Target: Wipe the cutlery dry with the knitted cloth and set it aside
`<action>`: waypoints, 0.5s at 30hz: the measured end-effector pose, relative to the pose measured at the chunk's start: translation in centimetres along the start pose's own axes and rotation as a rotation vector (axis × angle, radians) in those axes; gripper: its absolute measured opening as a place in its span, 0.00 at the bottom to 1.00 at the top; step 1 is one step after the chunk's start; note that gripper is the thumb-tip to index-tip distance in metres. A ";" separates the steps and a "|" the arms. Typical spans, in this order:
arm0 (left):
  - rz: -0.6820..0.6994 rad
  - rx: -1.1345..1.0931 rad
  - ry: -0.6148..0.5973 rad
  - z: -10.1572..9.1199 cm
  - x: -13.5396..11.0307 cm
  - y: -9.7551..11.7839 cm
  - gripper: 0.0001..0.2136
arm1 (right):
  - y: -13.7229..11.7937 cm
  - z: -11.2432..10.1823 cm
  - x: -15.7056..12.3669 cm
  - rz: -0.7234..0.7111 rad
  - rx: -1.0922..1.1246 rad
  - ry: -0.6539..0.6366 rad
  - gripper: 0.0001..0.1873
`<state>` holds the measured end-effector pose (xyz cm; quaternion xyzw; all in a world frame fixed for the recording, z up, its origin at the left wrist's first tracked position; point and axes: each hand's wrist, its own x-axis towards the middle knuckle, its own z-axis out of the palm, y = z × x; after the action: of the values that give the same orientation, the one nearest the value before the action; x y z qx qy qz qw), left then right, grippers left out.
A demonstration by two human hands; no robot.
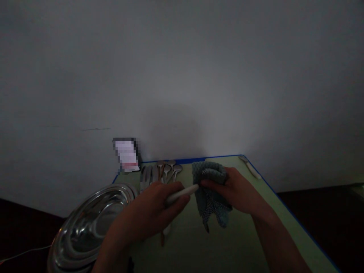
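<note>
My left hand (150, 208) is closed around the white handle (191, 190) of a piece of cutlery, pinched between thumb and fingers. A grey-green cloth (209, 206) with a checked patch is gripped in my right hand (239, 189). The far end of the cutlery disappears into the cloth, so its kind is hidden. Beyond my left hand lie several metal spoons (166, 171) and, beside them, some flat metal cutlery (147, 176), partly covered by the hand. At the table's right edge rests a white-handled utensil (251, 168), apparently a fork.
Nested shiny metal bowls or basins (65, 242) stand at the left, close to my left forearm. A phone-like device (127, 154) with a blurred screen leans at the back left. The pale green table (227, 250) has blue edging and meets a grey wall (182, 76).
</note>
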<state>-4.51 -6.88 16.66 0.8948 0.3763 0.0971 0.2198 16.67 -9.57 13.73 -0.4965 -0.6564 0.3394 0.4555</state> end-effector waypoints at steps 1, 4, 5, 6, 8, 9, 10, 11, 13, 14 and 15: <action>-0.001 0.007 0.010 0.0 0.0 -0.1 0.14 | 0.0 0.0 0.0 -0.003 -0.008 0.002 0.06; 0.014 0.019 0.053 0.0 -0.2 -0.3 0.15 | 0.0 0.0 -0.1 -0.008 -0.030 -0.009 0.08; 0.025 0.018 0.058 -0.1 -0.2 -0.4 0.15 | 0.0 -0.1 -0.2 -0.013 -0.039 -0.024 0.09; 0.039 0.016 0.056 -0.2 -0.3 -0.4 0.15 | 0.0 -0.2 -0.2 -0.018 -0.051 -0.045 0.10; 0.077 0.014 0.037 -0.5 -0.4 -0.5 0.15 | -0.1 -0.5 -0.3 -0.022 -0.081 -0.117 0.11; 0.099 0.016 0.031 -0.7 -0.4 -0.6 0.16 | -0.2 -0.7 -0.4 -0.023 -0.092 -0.163 0.12; 0.123 0.022 0.031 -0.9 -0.5 -0.6 0.16 | -0.2 -1.0 -0.5 -0.026 -0.099 -0.207 0.12; 0.150 0.028 0.034 -1.0 -0.6 -0.7 0.16 | -0.3 -1.2 -0.6 -0.031 -0.103 -0.250 0.12; 0.194 0.035 0.034 -1.3 -0.8 -0.8 0.17 | -0.4 -1.7 -0.8 -0.037 -0.103 -0.318 0.12; 0.204 0.034 0.034 -1.3 -0.9 -0.8 0.17 | -0.4 -1.9 -0.9 -0.034 -0.099 -0.342 0.11; 0.206 0.035 0.036 -1.4 -1.0 -0.8 0.17 | -0.5 -2.0 -0.9 -0.025 -0.092 -0.363 0.10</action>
<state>-6.23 -6.64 17.49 0.9307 0.2876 0.1286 0.1859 18.51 -10.60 14.62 -0.4390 -0.7490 0.3873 0.3104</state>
